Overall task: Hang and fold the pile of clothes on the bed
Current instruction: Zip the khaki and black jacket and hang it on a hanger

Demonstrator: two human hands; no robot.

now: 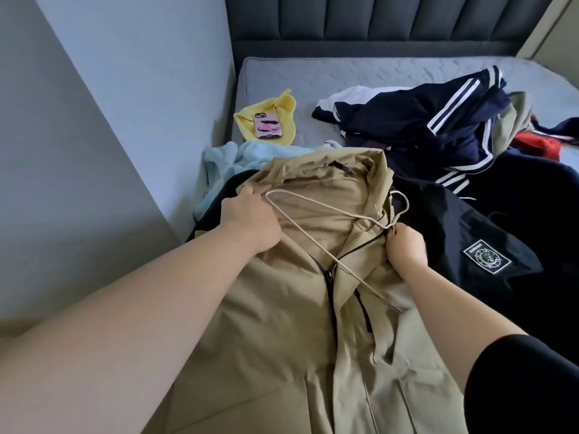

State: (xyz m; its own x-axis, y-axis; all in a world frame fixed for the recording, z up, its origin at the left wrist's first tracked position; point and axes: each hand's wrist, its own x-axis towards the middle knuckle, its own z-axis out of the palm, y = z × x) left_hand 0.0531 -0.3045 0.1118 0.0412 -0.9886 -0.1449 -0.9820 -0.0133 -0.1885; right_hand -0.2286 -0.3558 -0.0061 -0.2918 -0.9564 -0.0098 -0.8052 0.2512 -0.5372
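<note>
Left hand (250,220) fingers, tips hidden, clamp smooth tan jacket (282,308) at 10 o'clock; right hand (407,249) pinches thin hanger (360,281) neck.

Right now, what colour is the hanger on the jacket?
The hanger is beige, almost matching the tan jacket; the head view shows it best.

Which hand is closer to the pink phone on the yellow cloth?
Left. The left hand, gripping the khaki jacket, lies below the phone in the picture; the right hand, pinching the hanger, is farther off to its lower right.
</note>
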